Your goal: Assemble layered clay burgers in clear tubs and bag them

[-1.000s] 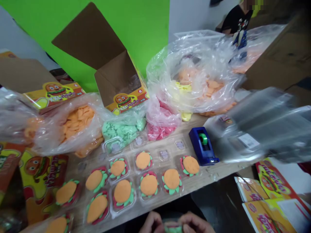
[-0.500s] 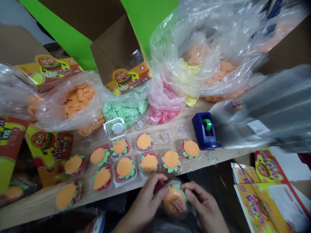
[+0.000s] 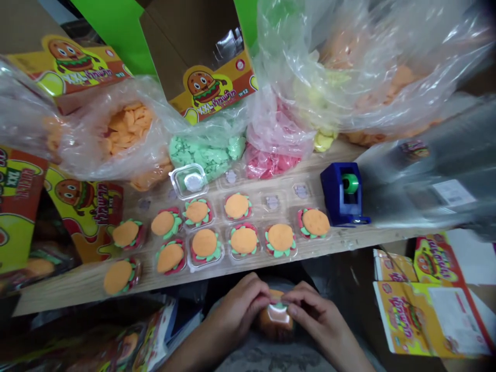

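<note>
Close to my body, below the table's front edge, I hold a clear plastic pack with a toy-like burger [image 3: 276, 324] in it, orange bun with green and red layers. My left hand [image 3: 245, 305] pinches its upper left edge, fingers curled. From the right, my right hand [image 3: 315, 312] pinches the same upper rim with thumb and fingers. Glare on the plastic hides part of the contents. In front of my hands, several orange-topped burgers [image 3: 244, 241] sit in clear trays on the wooden table [image 3: 232, 264].
A blue tape dispenser [image 3: 341, 199] stands right of the trays. Behind are bags of green pieces [image 3: 205, 155], pink pieces [image 3: 271, 160] and orange pieces [image 3: 129, 129]. An open display box [image 3: 217, 93] stands at the back; printed cartons [image 3: 411, 315] lie lower right.
The view has shifted, so the table appears higher. The burger pack has been tilted, and both hands have come closer together on its upper edge.
</note>
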A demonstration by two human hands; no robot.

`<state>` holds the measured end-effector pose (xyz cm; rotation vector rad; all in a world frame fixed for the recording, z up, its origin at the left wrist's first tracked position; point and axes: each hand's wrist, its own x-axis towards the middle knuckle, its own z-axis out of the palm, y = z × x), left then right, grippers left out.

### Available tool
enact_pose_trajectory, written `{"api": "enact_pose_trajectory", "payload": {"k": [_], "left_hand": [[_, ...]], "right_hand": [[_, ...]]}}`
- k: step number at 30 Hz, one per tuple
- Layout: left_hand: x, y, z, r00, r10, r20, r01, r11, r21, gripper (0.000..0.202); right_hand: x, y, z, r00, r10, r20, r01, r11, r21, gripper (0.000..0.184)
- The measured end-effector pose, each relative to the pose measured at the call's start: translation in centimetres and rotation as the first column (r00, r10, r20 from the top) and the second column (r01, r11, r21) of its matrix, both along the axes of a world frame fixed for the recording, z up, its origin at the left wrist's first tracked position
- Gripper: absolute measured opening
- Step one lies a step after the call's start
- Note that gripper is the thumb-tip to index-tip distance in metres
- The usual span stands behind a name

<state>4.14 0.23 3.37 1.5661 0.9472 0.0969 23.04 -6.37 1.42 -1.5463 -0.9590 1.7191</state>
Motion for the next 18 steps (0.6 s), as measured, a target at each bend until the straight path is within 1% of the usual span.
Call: {"api": "enact_pose_trajectory", "payload": {"k": [2,3,5,7,8,10,12,13,15,16,18], "left_hand": [[0.0,-0.4,-0.2,0.999,-0.026,0.035,0.025,0.999,0.037,0.025],[0.0,-0.5,-0.4,0.999,-0.001,0.039,0.000,1.000,0.024,0.024],[0.0,-0.6,-0.8,0.992,0.128,0.020,-0.126,0.990,-0.070,0.022],[-0.1,-0.6,-1.0,0.968,0.251,-0.001,-0.246,0.950,-0.192,0.021],[-0.1,-0.5,-0.9,0.961,0.278,0.003,-0.269,0.933,-0.240,0.021],[-0.2,-0.1,-0.5,0.962,0.271,0.041,-0.248,0.924,-0.292,0.021],[-0.4,0.4,0.2,0.967,0.240,0.083,-0.207,0.935,-0.290,0.020],[-0.4,0.7,0.6,0.969,0.228,0.097,-0.194,0.940,-0.280,0.020],[-0.5,1.2,1.4,0.971,0.214,0.103,-0.183,0.951,-0.251,0.020],[-0.5,1.4,1.8,0.975,0.195,0.102,-0.167,0.958,-0.235,0.020],[-0.4,1.7,2.4,0.987,0.135,0.091,-0.114,0.972,-0.204,0.020]], "right_hand": [[0.0,-0.1,-0.1,1.000,0.008,0.003,-0.008,1.000,-0.011,0.019],[0.0,-0.2,-0.2,1.000,-0.009,-0.009,0.009,1.000,-0.015,0.019],[-0.2,-0.4,-0.4,0.995,-0.084,-0.050,0.082,0.996,-0.032,0.019],[-0.3,-0.5,-0.6,0.976,-0.190,-0.105,0.183,0.980,-0.072,0.019],[-0.4,-0.7,-0.6,0.960,-0.244,-0.136,0.232,0.968,-0.095,0.018],[-0.6,-0.9,-0.6,0.920,-0.331,-0.210,0.306,0.941,-0.142,0.016],[-0.6,-1.0,-0.5,0.884,-0.378,-0.274,0.339,0.923,-0.181,0.014],[-0.5,-1.0,-0.4,0.877,-0.385,-0.286,0.343,0.920,-0.188,0.014],[-0.3,-0.8,-0.1,0.899,-0.357,-0.254,0.323,0.932,-0.166,0.013],[-0.2,-0.6,0.1,0.923,-0.320,-0.215,0.297,0.946,-0.130,0.012],[0.1,0.0,0.5,0.971,-0.207,-0.124,0.204,0.978,-0.034,0.012]]}}
